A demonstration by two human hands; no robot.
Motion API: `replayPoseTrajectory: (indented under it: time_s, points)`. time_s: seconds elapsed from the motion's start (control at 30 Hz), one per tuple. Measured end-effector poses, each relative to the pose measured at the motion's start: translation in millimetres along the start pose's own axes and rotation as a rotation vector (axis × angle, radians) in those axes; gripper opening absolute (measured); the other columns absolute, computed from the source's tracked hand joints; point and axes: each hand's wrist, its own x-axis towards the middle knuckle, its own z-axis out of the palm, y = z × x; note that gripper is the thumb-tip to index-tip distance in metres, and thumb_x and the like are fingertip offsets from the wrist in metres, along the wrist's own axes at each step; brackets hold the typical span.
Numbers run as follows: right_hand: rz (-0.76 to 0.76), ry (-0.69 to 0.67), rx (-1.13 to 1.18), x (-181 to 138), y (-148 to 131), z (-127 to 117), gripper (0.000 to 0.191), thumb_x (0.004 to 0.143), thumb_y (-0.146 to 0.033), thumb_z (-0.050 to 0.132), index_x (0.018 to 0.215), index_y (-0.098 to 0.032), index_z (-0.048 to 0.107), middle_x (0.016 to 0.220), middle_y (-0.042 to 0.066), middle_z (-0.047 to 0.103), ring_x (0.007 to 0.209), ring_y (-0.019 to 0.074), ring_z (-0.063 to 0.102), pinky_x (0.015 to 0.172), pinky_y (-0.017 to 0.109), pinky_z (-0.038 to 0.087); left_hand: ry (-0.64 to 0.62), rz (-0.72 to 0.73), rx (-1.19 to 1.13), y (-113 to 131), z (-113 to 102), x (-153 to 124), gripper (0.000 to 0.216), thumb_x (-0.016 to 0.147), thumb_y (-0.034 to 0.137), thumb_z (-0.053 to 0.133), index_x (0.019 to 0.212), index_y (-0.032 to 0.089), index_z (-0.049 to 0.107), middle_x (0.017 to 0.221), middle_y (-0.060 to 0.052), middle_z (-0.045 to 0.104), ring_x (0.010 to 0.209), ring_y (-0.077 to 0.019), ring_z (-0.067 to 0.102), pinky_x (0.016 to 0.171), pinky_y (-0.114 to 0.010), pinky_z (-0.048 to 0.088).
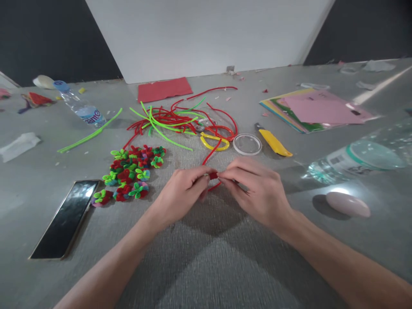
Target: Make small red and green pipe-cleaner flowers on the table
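Dim, greyish light casts soft shadows across the worktop [154,270], glare whitens the phone [66,219], and the right edge looks stretched.

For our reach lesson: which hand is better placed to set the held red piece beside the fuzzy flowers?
Probably the left hand: it pinches the red piece and is nearer the fuzzy flowers than the right hand.
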Motion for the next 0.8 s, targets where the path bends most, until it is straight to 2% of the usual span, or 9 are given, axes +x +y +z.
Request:
replayPoseTrajectory:
  time_s: [0.2, 0.33, 0.53, 0.8]
  points:
    - [0.031, 0.021, 0.088, 4, -1, -3, 0.016, 0.1, -0.012, 0.057, 0.095, -0.021, 0.07, 0.087, 0.005, 0.069, 0.082, 0.0186, 0.062, 0.076, 0.035, 0.05, -0.051, -0.055, -0.164, 1, -3, 1, 0.028, 0.104, 0.023, 0.045, 0.097, 0.017, 0.071, 0.063, 0.004, 0.063, 0.062, -0.0107, 0.056, 0.062, -0.022, 0.043]
    - [0.073, -0.011, 0.142, 5, 0, -4, 0.016, 0.099, -0.014, 0.057, 0.091, -0.021, 0.069, 0.086, 0.005, 0.067, 0.082, 0.0187, 0.062, 0.075, 0.035, 0.049, -0.054, -0.072, -0.172, 2, -4, 0, 0.026, 0.102, 0.023, 0.046, 0.096, 0.017, 0.07, 0.062, 0.004, 0.062, 0.059, -0.0106, 0.055, 0.058, -0.021, 0.042]
    - [0.077, -0.024, 0.189, 8, 5, -6, 0.016, 0.097, -0.012, 0.061, 0.086, -0.02, 0.069, 0.083, 0.002, 0.067, 0.079, 0.0159, 0.062, 0.074, 0.032, 0.047, -0.079, -0.064, -0.156, 1, -4, 0, 0.025, 0.102, 0.02, 0.046, 0.092, 0.018, 0.069, 0.065, 0.004, 0.062, 0.063, -0.0108, 0.057, 0.062, -0.022, 0.043]
    - [0.114, -0.046, 0.286, 9, 15, -6, 0.008, 0.09, -0.017, 0.077, 0.091, -0.023, 0.072, 0.101, 0.003, 0.064, 0.096, 0.0181, 0.063, 0.087, 0.035, 0.049, -0.09, -0.075, -0.233, 3, -6, -1, 0.027, 0.101, 0.019, 0.045, 0.085, 0.017, 0.066, 0.062, 0.004, 0.064, 0.06, -0.0091, 0.053, 0.062, -0.022, 0.042]
